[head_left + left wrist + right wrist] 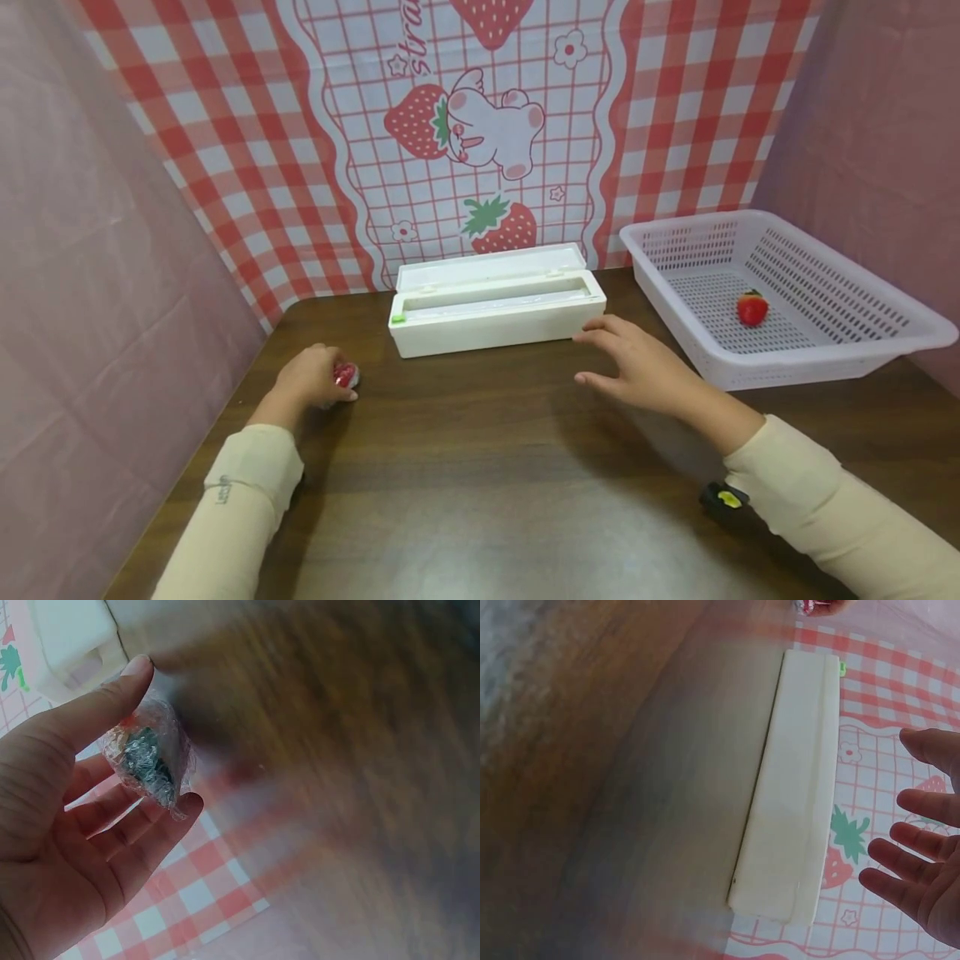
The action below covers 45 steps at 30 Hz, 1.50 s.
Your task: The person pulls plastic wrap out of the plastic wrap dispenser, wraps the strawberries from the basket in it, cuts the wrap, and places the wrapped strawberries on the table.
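A strawberry wrapped in clear film (346,375) is at the left of the brown table, with my left hand (309,379) curled round it. The left wrist view shows the wrapped strawberry (146,757) between the thumb and fingers of my left hand (82,802), its green leaves visible through crinkled film. My right hand (637,362) hangs with parted, relaxed fingers at the right end of a white film box (498,329), whose lid stands up. In the right wrist view, my right hand (922,847) holds nothing beside the white box (791,787).
At the right stands a white perforated basket (787,367) with one unwrapped strawberry (752,308) inside. A checked strawberry-print cloth (285,167) hangs behind the table (450,467), and pink cloth hangs on both sides.
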Tool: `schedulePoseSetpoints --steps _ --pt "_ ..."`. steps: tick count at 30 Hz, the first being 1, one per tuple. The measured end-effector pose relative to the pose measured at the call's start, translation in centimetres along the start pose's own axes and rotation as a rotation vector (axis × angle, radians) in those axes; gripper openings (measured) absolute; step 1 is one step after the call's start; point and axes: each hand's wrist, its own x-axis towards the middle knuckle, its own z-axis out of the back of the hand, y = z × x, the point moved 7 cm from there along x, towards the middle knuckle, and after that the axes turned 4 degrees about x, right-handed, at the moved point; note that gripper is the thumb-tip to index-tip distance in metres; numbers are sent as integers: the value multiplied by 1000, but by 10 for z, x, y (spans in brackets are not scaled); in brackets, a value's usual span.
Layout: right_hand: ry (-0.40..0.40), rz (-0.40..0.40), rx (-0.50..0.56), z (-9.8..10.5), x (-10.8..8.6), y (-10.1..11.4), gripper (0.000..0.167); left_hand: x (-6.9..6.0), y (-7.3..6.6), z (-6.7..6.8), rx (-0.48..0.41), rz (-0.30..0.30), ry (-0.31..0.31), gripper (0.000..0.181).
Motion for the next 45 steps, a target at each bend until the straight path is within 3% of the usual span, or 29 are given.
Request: schedulePoseSetpoints --steps 7,11,17,21,24,28,34,37,40,45 --pt "-18 11 -16 2 6 -2 49 0 -4 6 20 8 7 71" --pt "-51 19 -27 7 11 -4 46 2 -14 17 33 -42 -47 73" --pt "-149 48 -13 15 26 -13 37 10 -44 42 -13 -137 -184 58" --pt "-224 56 13 17 38 -31 32 21 -71 59 -58 -206 -274 39" --pt "-240 40 20 15 51 -48 28 31 -86 65 -66 -253 -308 30" --pt "-174 -27 0 9 73 -72 26 49 -97 66 -79 -268 -274 25" --pt "50 -219 70 -6 95 -103 32 73 -99 64 -140 -236 -154 18" --pt "124 -227 81 -14 102 -106 30 80 -97 66 -163 -198 -108 16" --pt "136 -187 63 -17 108 -105 23 87 -95 66 -199 -157 -78 15" --pt "95 -214 36 -14 113 -109 10 95 -101 65 -219 -182 -87 16"
